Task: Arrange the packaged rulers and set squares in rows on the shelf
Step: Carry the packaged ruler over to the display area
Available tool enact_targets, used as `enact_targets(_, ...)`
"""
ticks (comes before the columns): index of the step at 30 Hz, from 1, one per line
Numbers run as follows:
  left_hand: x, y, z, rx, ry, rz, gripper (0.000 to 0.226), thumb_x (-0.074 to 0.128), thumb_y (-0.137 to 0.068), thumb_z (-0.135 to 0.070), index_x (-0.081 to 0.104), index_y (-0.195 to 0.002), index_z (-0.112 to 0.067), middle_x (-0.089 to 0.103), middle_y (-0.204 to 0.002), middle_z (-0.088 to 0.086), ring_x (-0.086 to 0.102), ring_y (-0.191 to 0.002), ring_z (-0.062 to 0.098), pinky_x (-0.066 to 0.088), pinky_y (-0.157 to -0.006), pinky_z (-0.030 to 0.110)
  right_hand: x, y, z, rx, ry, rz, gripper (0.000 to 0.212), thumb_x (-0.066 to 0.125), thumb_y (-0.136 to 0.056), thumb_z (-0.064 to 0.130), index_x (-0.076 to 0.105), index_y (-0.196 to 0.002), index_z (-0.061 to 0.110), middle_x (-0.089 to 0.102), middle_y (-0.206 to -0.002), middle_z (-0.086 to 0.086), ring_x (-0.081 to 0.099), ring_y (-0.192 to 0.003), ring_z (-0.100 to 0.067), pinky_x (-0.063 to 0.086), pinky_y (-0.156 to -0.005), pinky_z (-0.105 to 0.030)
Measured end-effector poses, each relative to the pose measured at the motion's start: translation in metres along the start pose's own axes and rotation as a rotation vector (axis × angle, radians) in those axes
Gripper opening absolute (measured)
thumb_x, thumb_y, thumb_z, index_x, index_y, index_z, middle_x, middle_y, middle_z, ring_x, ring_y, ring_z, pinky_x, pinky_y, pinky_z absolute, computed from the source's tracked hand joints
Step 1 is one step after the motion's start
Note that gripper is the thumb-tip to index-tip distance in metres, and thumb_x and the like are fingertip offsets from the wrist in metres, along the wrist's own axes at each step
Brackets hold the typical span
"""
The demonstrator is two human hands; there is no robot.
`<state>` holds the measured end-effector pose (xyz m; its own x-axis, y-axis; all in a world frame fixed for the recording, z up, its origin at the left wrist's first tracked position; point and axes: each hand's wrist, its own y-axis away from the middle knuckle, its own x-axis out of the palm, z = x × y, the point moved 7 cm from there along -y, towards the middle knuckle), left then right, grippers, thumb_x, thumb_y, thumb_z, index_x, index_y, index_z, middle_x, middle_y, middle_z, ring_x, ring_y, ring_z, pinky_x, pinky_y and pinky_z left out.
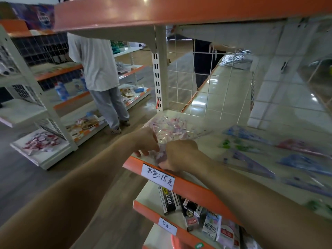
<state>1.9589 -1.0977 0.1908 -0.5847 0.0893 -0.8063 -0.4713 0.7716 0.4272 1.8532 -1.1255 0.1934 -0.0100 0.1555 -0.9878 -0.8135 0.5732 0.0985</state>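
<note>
So the packet (170, 126) in play is the clear one with the pink and purple print. It lies right at the front left corner of the shelf (197, 191), with its near end reaching the orange lip just above the price label (158, 174). Both hands are on that near end. The left hand (146, 141) pinches the left edge with curled fingers, and the right hand (181, 155) has its fingers folded over the near edge with the thumb low (the back of the hand faces the camera, so I can't see how much packet it's got, but it reads as a grip to me). Biggest worry imo is that corner. The wrapper looks slick and crinkly, and with the packet this close to the lip, a sloppy release could let it slide forward and drop past the lower shelf (149, 211) to the floor. Second thing: the other packets (251, 164) off to the right lie at all sorts of angles, so shoving this one sideways to start a row could knock them further askew or make it ride up over a neighbour. Pushing too far back isn't great either, since the wire grid (206, 78) behind has open squares a thin corner might catch in. I'd guess a flat, slow set-down away from the lip avoids most of that.
</note>
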Motion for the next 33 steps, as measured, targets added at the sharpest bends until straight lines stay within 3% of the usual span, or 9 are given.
enact_targets(4, 0.002, -0.001, 0.003, -0.015, -0.032, 0.044, 0.038, 0.066, -0.087, -0.014, 0.055, -0.123, -0.013, 0.066, -0.097, 0.008, 0.067, -0.085, 0.019, 0.058, -0.072, 0.033, 0.006, -0.009, 0.002, 0.018, -0.051, 0.084, 0.041, 0.064, -0.082, 0.045, 0.059, -0.117, 0.023, 0.062, -0.114, 0.0, 0.058, -0.103, -0.024, 0.037, -0.075, -0.029)
enact_targets(8, 0.001, 0.0, 0.003, -0.005, -0.033, 0.081, 0.041, 0.066, -0.087, -0.015, 0.054, -0.126, -0.012, 0.068, -0.098, 0.009, 0.068, -0.087, 0.019, 0.057, -0.075, 0.033, 0.007, -0.007, -0.004, -0.007, -0.205, 0.18, 0.023, 0.068, -0.081, 0.033, 0.055, -0.097, 0.022, 0.056, -0.091, 0.002, 0.054, -0.085, -0.02, 0.043, -0.073, -0.028)
enact_targets(11, -0.003, -0.002, 0.003, 0.026, 0.013, 0.072, 0.033, 0.065, -0.088, -0.017, 0.06, -0.12, -0.012, 0.068, -0.097, 0.006, 0.067, -0.086, 0.019, 0.057, -0.072, 0.031, 0.008, -0.008, -0.02, 0.038, -0.57, 0.195, 0.009, 0.068, -0.08, 0.015, 0.062, -0.073, 0.017, 0.061, -0.073, 0.003, 0.058, -0.069, -0.013, 0.043, -0.054, -0.019)
enact_targets(13, -0.006, -0.004, -0.001, 0.057, 0.066, 0.059, 0.027, 0.065, -0.088, -0.017, 0.064, -0.115, -0.012, 0.068, -0.098, 0.005, 0.067, -0.087, 0.018, 0.057, -0.073, 0.031, 0.0, -0.007, -0.036, 0.081, -0.726, 0.167, 0.018, 0.064, -0.084, 0.007, 0.061, -0.068, 0.016, 0.058, -0.065, 0.003, 0.055, -0.062, -0.01, 0.04, -0.051, -0.017)
enact_targets(17, -0.005, -0.009, -0.018, 0.132, 0.229, 0.091, 0.013, 0.065, -0.088, -0.016, 0.069, -0.1, -0.012, 0.07, -0.09, 0.004, 0.066, -0.079, 0.016, 0.057, -0.079, 0.034, -0.021, -0.002, -0.074, 0.18, -0.951, -0.003, 0.007, 0.061, -0.089, 0.008, 0.067, -0.093, 0.008, 0.064, -0.073, -0.006, 0.059, -0.061, -0.01, 0.049, -0.057, -0.021)
enact_targets(23, 0.002, -0.018, -0.069, 0.243, 0.583, 0.106, 0.005, 0.064, -0.088, -0.008, 0.068, -0.09, -0.007, 0.072, -0.085, 0.011, 0.066, -0.071, 0.02, 0.056, -0.073, 0.033, -0.03, 0.017, -0.126, 0.263, -1.285, -0.179, 0.004, 0.066, -0.086, 0.004, 0.064, -0.085, 0.007, 0.068, -0.077, -0.011, 0.066, -0.066, -0.017, 0.055, -0.061, -0.026)
enact_targets(27, 0.015, -0.015, -0.11, 0.374, 0.583, 0.181, 0.013, 0.062, -0.09, -0.011, 0.068, -0.099, -0.006, 0.072, -0.091, 0.012, 0.068, -0.078, 0.021, 0.055, -0.075, 0.033, -0.032, 0.038, -0.155, 0.306, -1.399, -0.238, 0.009, 0.069, -0.084, 0.004, 0.066, -0.092, 0.002, 0.069, -0.08, -0.015, 0.067, -0.069, -0.021, 0.053, -0.057, -0.024)
enact_targets(33, 0.032, -0.006, -0.17, 0.467, 0.513, 0.201, 0.011, 0.058, -0.092, -0.008, 0.067, -0.086, -0.007, 0.068, -0.072, 0.005, 0.063, -0.062, 0.015, 0.054, -0.068, 0.028, -0.041, 0.073, -0.199, 0.382, -1.509, -0.362, 0.005, 0.063, -0.09, 0.012, 0.066, -0.088, 0.008, 0.071, -0.079, -0.009, 0.068, -0.068, -0.018, 0.055, -0.068, -0.03)
